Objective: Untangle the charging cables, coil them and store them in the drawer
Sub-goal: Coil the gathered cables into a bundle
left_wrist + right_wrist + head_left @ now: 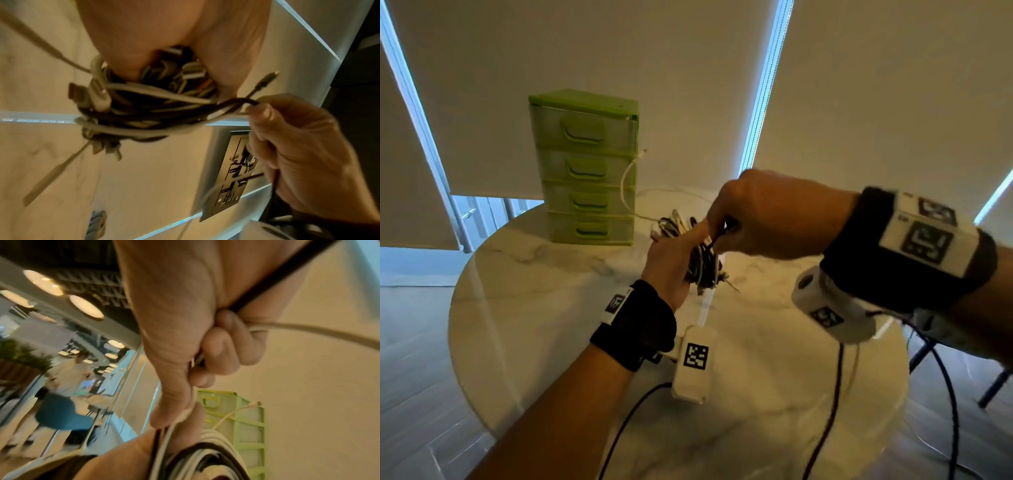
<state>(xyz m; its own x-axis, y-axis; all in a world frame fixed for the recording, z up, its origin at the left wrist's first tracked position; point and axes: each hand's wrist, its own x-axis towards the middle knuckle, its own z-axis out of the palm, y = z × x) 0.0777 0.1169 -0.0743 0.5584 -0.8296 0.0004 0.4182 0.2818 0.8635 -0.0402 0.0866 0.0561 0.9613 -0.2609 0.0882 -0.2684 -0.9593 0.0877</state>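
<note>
The left hand [675, 265] squeezes the cable bundle [702, 263] above the middle of the tabletop [524, 274], near the closed drawers [585, 168], so the right hand [767, 219], pinching the black cable [236, 104], should pull slowly.

The drawer unit [585, 168] stands on the table [524, 291], behind and left of the cable bundle [702, 253].
</note>
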